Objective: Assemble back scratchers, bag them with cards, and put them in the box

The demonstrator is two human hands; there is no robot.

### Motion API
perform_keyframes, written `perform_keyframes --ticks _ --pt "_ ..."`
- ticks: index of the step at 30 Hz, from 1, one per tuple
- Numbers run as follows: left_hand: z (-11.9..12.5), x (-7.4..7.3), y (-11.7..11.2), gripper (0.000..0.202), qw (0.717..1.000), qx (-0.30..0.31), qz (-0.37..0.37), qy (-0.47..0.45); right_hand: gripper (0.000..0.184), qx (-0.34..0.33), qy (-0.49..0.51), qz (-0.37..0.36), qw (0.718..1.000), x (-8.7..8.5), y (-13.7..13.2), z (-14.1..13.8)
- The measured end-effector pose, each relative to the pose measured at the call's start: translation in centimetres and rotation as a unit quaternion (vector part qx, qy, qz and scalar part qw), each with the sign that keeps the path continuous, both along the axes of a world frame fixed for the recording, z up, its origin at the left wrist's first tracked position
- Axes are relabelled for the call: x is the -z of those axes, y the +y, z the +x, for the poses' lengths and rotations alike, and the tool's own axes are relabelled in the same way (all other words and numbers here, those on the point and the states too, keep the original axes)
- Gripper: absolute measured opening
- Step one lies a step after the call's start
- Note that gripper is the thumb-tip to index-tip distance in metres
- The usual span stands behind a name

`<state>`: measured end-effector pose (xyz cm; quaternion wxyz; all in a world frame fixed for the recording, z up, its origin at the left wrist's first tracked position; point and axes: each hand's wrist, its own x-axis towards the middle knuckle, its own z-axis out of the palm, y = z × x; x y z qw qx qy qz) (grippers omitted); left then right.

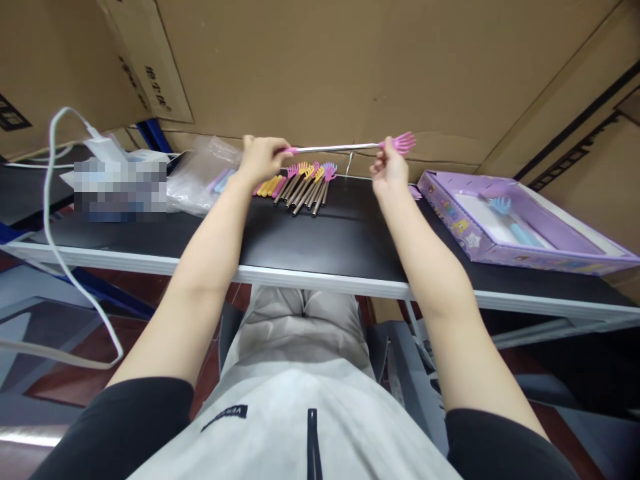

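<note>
A pink back scratcher (340,148) with a long silver telescopic rod is stretched level above the table. My left hand (263,159) is closed around its pink handle end, most of which is hidden in the fingers. At the other end, my right hand (390,167) pinches the rod just below the claw-shaped pink head. Under the rod, several metal rods with pink, yellow and blue claw heads (307,187) lie in a bunch. Several yellow and pink handles (270,187) sit to their left, beside my left wrist.
A clear plastic bag (200,177) with pastel handles lies on the left. On the right stands a purple display box (475,240) holding a blue claw head (500,205) and a blue handle. A white cable (47,180) loops over the left table edge. Cardboard (320,73) walls the back.
</note>
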<state>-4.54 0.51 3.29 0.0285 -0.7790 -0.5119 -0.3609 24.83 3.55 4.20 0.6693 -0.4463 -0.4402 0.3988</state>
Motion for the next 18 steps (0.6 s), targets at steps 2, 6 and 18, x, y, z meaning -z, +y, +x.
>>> perform_keyframes --ticks 2,6,18 --pt "-2.1 -0.2 -0.3 0.024 0.997 -0.074 -0.033 -0.018 0.05 0.045 -0.028 -0.01 0.999 -0.6 0.7 2.7" --pt "-4.5 -0.3 -1.0 0.024 0.989 -0.124 -0.076 -0.02 0.043 0.083 0.087 -0.041 0.992 -1.5 -0.2 6.1" --pt "4.2 -0.1 -0.8 0.029 0.998 0.032 -0.018 0.045 0.037 -0.054 0.058 -0.051 0.996 1.9 -3.4 -7.0"
